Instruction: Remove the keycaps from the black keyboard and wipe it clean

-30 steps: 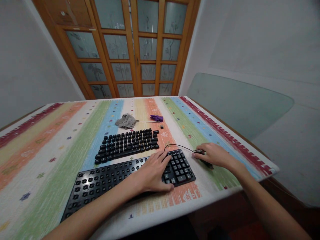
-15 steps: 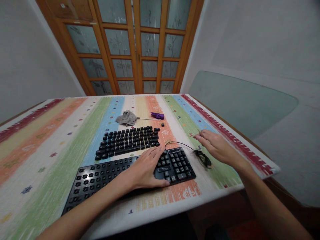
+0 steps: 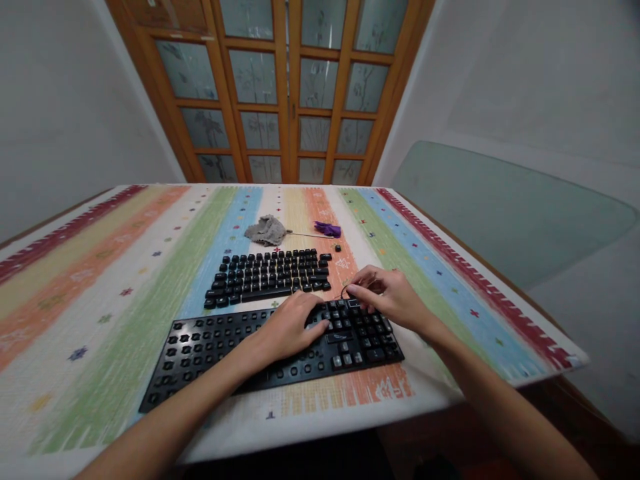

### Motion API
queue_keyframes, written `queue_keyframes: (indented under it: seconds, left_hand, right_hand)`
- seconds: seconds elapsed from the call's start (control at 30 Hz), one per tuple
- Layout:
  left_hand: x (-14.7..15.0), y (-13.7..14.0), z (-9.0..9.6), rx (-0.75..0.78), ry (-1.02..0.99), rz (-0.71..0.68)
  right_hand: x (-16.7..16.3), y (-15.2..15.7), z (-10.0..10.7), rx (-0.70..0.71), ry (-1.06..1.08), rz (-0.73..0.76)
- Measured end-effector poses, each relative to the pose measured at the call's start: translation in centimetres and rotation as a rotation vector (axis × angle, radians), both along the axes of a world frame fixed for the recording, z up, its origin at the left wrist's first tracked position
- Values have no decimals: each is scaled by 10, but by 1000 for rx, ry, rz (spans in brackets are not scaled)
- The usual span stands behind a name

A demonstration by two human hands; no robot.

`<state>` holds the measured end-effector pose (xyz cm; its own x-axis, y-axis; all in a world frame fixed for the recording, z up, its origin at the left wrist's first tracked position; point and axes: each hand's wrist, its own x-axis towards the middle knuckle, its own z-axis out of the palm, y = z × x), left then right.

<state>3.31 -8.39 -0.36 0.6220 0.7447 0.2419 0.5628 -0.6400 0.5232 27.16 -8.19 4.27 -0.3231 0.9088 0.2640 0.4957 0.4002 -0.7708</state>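
Black computer keyboard (image 3: pixel 300 370), long axis left to right, directly under the left hand (image 3: pixel 285 327), thumb spread from fingers. At the keyboard's far edge, toward its right end, right hand (image 3: pixel 393 297), nearer the cable (image 3: pixel 343 291), fingers curled toward thumb; clamped on it or not, impossible to tell. Beyond the keyboard, loose keycaps (image 3: pixel 270 274) in rows.

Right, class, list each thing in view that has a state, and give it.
Black plastic keyboard: partly without keycaps
Loose black keycaps: mostly in rows
Soft grey cloth: crumpled
Small purple item: bunched up
Striped multicoloured tablecloth: spread out
Wood-framed glass doors: seemingly shut
Thin black cable: curved, partly hidden
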Motion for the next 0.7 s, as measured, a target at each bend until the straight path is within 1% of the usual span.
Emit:
queue_keyframes:
  seconds: [0.13, 0.27, 0.43, 0.5, 0.6, 0.7]
  left_hand:
    - [2, -3, -3, -6, -16, -20]
    - [3, -4, -5, -6, -41, -42]
    - [2, -5, -8, 5, -52, -52]
    - [1, -5, -7, -1, -52, -54]
    - [0, -6, -5, -29, -53, -51]
    - [0, -7, -3, -50, -65, -41]
  right_hand:
    - [-5, 3, -8, 42, 30, -37]
    - [-5, 3, -13, -22, 97, -41]
    - [-6, 3, -25, -127, 200, -40]
    - [-7, 4, -29, -144, 233, -42]
    - [-11, 6, -31, -107, 246, -39]
    - [-15, 9, -30, -55, 186, 12]
